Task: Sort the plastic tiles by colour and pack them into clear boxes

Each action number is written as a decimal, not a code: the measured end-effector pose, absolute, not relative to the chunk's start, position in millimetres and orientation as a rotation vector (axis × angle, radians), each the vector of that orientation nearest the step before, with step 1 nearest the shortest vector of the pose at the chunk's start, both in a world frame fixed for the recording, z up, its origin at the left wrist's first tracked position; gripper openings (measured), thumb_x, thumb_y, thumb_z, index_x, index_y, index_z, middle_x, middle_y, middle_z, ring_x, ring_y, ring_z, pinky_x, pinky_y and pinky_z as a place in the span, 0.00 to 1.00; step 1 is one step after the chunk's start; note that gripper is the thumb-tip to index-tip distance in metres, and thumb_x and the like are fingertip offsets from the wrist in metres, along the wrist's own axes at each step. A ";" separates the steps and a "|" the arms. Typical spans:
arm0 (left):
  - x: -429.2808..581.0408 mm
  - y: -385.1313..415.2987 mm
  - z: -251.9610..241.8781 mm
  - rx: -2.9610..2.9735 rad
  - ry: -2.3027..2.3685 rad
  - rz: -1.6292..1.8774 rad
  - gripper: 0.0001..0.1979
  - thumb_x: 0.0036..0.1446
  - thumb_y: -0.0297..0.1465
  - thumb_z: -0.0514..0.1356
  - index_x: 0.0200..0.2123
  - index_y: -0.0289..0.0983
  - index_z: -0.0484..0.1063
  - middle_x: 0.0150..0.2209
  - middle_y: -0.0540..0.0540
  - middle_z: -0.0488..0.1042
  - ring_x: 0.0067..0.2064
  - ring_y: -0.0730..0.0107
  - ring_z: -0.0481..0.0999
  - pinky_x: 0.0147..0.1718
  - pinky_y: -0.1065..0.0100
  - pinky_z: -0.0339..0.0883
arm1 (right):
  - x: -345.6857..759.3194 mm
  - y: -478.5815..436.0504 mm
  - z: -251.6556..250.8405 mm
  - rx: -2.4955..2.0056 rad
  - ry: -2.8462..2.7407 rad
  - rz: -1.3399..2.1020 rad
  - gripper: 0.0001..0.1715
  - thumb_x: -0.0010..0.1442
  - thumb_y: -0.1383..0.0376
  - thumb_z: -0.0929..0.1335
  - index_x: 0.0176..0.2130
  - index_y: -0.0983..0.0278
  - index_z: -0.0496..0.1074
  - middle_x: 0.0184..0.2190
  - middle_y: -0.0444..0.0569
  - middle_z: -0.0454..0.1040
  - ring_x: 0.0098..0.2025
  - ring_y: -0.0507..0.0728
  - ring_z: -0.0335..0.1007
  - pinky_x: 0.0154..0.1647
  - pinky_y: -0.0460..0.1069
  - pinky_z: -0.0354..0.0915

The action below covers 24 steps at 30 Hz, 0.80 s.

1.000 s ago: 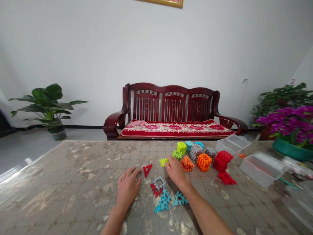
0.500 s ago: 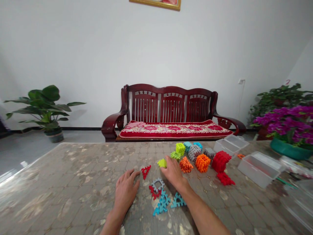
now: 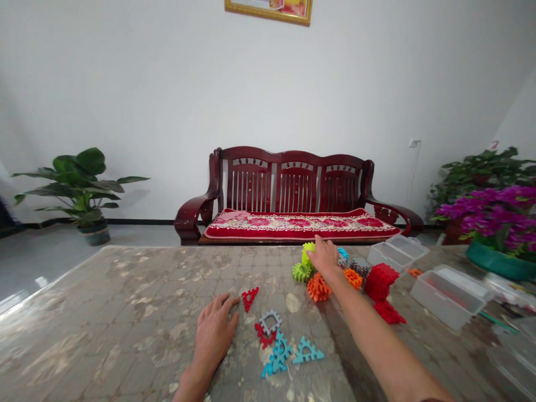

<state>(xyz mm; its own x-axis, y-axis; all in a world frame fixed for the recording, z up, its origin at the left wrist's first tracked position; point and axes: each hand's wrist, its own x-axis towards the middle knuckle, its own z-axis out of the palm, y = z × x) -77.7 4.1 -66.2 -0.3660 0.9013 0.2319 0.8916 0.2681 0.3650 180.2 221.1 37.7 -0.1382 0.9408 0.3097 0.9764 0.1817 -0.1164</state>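
Note:
My left hand [image 3: 215, 326] lies on the table, fingers loosely stretched and holding nothing, beside a red triangular interlocking block [image 3: 250, 298]. At the far edge of the table, my right hand [image 3: 325, 255] has its thumb and fingers closed at a yellow-green interlocking block [image 3: 307, 251], partly covering it. Another yellow-green block [image 3: 300, 272] sits just in front. Between my arms are a grey square block [image 3: 271, 322], a red piece [image 3: 264, 336] partly under it, blue pieces [image 3: 278, 354] and a teal triangular piece [image 3: 307, 350].
Orange blocks [image 3: 319, 287], a dark grey block [image 3: 360, 266] and red stacked blocks [image 3: 381, 282] stand near my right forearm. Farther right are clear plastic boxes [image 3: 444, 296] and a flower pot [image 3: 498, 259]. A wooden bench [image 3: 293, 181] stands beyond the table.
My right hand has moved away and to the right, carrying a yellow-green block from near the table's middle to the group of yellow-green blocks. The left hand stays in place.

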 end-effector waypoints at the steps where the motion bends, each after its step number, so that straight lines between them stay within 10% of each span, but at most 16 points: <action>1: -77.6 4.0 -65.9 1.753 2.484 0.691 0.18 0.62 0.30 0.55 0.52 0.48 0.76 0.59 0.45 0.72 0.60 0.56 0.69 0.60 0.53 0.59 | 180.6 221.5 37.8 -1.825 -2.162 -0.151 0.35 0.59 0.59 0.70 0.62 0.68 0.62 0.51 0.63 0.76 0.55 0.66 0.67 0.53 0.56 0.58; 10: -74.6 3.2 -59.5 1.754 2.481 0.667 0.18 0.62 0.30 0.55 0.53 0.48 0.75 0.59 0.46 0.72 0.61 0.56 0.69 0.61 0.53 0.58 | 167.1 179.9 25.6 -1.417 -2.354 0.172 0.22 0.61 0.67 0.65 0.54 0.61 0.74 0.51 0.53 0.78 0.53 0.61 0.69 0.56 0.53 0.60; 17: -72.8 2.0 -57.2 1.745 2.476 0.666 0.18 0.62 0.30 0.55 0.53 0.47 0.75 0.60 0.45 0.71 0.60 0.55 0.69 0.61 0.53 0.57 | 159.5 126.0 -17.7 -0.685 -2.788 0.748 0.38 0.47 0.74 0.66 0.58 0.58 0.72 0.57 0.48 0.72 0.60 0.59 0.64 0.63 0.51 0.57; 24: -72.9 2.2 -59.3 1.766 2.487 0.684 0.18 0.62 0.30 0.55 0.53 0.46 0.75 0.59 0.44 0.72 0.60 0.56 0.70 0.60 0.53 0.58 | 151.5 116.0 -9.1 -0.770 -2.903 0.754 0.35 0.48 0.67 0.71 0.56 0.56 0.72 0.52 0.49 0.67 0.57 0.61 0.62 0.60 0.52 0.59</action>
<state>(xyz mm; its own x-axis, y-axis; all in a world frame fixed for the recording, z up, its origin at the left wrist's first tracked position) -72.9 2.2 -59.3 -0.3614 0.9024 0.2347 0.8956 0.2659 0.3567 151.5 116.0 -9.1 -0.8755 0.4769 -0.0782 0.4547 0.7580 -0.4676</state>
